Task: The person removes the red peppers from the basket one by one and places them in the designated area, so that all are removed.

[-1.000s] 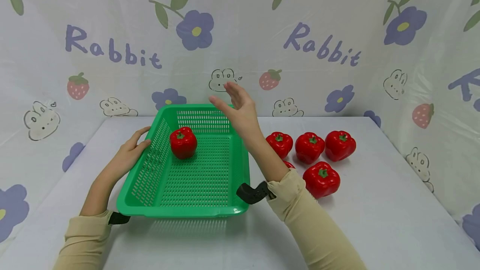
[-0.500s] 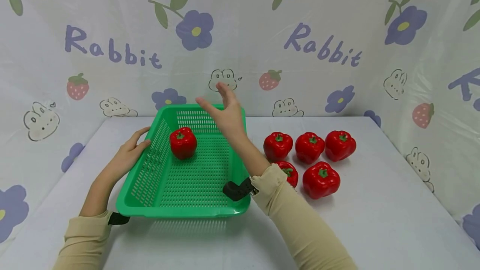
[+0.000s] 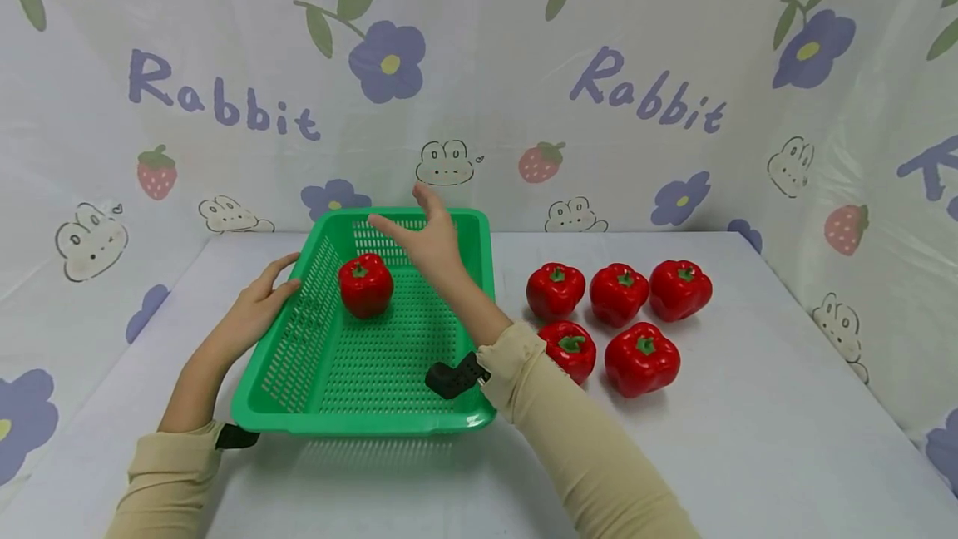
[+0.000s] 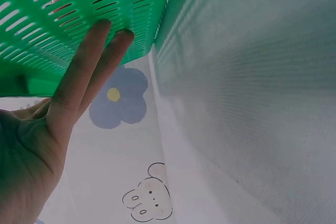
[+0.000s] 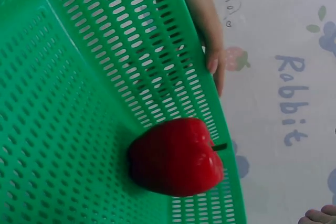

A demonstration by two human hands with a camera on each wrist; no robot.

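Note:
A green plastic basket (image 3: 362, 422) with slotted walls holds one red bell pepper (image 3: 366, 285), green-stemmed, toward its back left. My left hand (image 3: 250, 318) rests against the basket's left side, thumb at the rim. In the left wrist view two straight fingers (image 4: 86, 66) of it touch the outer wall. Over the back of the basket is my right hand (image 3: 437, 246), thumb and fingers spread apart, holding nothing. The right wrist view shows the bell pepper (image 5: 178, 158) beside the slotted wall, with fingertips of the right hand (image 5: 320, 216) in the bottom right corner.
Right of the basket, several more red bell peppers (image 3: 618, 295) stand in two rows on the white-covered table (image 3: 756, 406). My right sleeve (image 3: 576, 431) partly covers the nearest one (image 3: 572, 348). A printed backdrop (image 3: 486, 65) rises behind the table.
My right hand has moved left and slightly down over the basket, uncovering more of the bell peppers on the right. The left hand and the bell pepper in the basket have stayed put.

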